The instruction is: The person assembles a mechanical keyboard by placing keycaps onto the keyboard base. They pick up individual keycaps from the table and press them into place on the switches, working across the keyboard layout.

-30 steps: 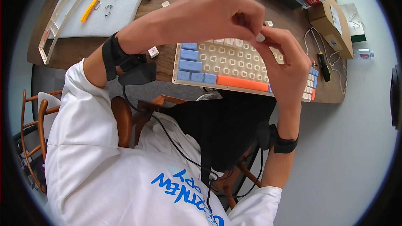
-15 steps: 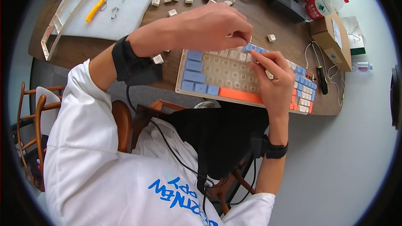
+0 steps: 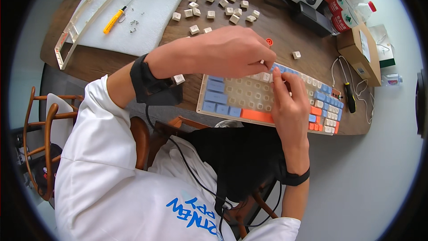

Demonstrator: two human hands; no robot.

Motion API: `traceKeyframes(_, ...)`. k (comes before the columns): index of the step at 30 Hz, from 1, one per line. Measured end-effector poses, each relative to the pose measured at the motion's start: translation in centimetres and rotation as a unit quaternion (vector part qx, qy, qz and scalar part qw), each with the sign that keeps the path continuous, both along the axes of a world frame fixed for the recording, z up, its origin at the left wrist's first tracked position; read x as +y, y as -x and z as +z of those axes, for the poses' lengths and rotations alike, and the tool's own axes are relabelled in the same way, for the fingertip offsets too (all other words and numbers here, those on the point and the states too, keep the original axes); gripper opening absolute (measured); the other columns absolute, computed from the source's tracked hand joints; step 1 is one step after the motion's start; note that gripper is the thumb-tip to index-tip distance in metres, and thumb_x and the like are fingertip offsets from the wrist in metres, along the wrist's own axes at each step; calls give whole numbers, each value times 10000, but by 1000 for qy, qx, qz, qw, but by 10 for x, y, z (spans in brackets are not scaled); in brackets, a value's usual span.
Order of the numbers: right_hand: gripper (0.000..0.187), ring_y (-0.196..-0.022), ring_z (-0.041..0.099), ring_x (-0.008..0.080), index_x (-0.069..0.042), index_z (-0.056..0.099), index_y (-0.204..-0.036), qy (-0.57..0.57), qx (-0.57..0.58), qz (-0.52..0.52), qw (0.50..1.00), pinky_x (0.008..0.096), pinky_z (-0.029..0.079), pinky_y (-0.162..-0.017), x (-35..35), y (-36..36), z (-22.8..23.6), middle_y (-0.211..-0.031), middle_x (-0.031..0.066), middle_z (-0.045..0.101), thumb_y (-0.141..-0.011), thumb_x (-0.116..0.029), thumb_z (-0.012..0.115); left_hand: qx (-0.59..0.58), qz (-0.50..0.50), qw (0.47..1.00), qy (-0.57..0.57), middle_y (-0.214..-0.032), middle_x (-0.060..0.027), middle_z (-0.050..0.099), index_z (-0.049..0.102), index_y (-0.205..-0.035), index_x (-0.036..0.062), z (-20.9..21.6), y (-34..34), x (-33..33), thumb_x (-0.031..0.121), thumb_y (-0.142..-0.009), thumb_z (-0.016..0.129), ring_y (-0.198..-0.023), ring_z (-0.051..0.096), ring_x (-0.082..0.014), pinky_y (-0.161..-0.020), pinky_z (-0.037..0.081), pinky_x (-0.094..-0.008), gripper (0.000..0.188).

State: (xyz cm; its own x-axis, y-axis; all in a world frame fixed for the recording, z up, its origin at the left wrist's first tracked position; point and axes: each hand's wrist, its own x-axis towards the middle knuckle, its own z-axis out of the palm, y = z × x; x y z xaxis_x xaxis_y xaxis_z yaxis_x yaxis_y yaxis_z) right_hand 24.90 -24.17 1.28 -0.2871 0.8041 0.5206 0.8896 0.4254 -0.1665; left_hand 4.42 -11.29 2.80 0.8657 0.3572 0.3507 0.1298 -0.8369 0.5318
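A keyboard (image 3: 249, 115) with blue, white and orange keycaps lies at the table's front edge; bare switch places (image 3: 252, 94) show in its left middle. My left hand (image 3: 240, 52) is closed in a pinch over the far edge, with a small white bit (image 3: 262, 62) at the fingertips that I cannot make out. Beside its knuckles is a small round orange-red piece (image 3: 269, 42). My right hand (image 3: 290, 100) is closed, thumb and forefinger reaching the keyboard's far rows. A whitish bit shows between its fingers; whether it is held is unclear.
Loose white keycaps (image 3: 211, 14) are scattered beyond my left hand. A yellow screwdriver (image 3: 114, 21), screws (image 3: 133, 27) and a pale frame (image 3: 73, 32) lie on white foam (image 3: 149, 27). Rightward are a cardboard box (image 3: 359, 53), bottles (image 3: 341, 17), a black screwdriver (image 3: 350, 98) and a white cable (image 3: 370, 107).
The whole view has shifted, so the table sits slightly lower and further right. My left hand has moved slightly nearer the keyboard, uncovering the orange-red piece. Both hands stay closed.
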Motion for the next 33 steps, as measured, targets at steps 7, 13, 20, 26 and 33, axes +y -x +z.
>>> traceKeyframes(7,420,-886,620,262,126,697,-1261,22,-47,-4,999,376,570,-737,-4,5,6,-1060,109,639,-841,141,686,4,3,1000,16,-882,-161,730,713,-1026,17,2,-1,-4,153,-982,712,-811,700,-390,-694,543,-476,143)
traceKeyframes(13,438,-931,623,308,137,695,-1261,38,-39,-4,999,389,580,-777,-9,4,2,-1127,154,659,-826,162,662,15,4,1000,27,-867,-144,726,712,-1011,18,-1,-1,-4,146,-983,703,-822,706,-362,-707,545,-465,131)
traceKeyframes(20,512,-955,634,302,106,704,-1294,-15,23,-4,1000,400,570,-774,-9,1,-13,-1124,160,670,-795,198,639,-83,242,956,-146,-972,-95,711,750,-1041,64,-1,12,42,143,-973,723,-888,701,-303,-819,564,-423,108)
traceKeyframes(26,537,-914,652,292,76,714,-1293,-49,77,-1,996,387,568,-780,-13,-3,-19,-1106,155,672,-787,221,612,57,339,927,-149,-1026,-102,641,772,-1105,82,-18,31,70,211,-967,740,-955,689,-302,-876,557,-418,192)
traceKeyframes(33,477,-903,661,279,57,730,-1234,-63,89,-4,994,375,570,-789,-13,-4,-22,-1096,142,669,-793,207,626,81,285,937,-184,-1039,-112,652,770,-1094,72,-32,32,80,190,-947,752,-1000,680,-316,-899,561,-425,189)
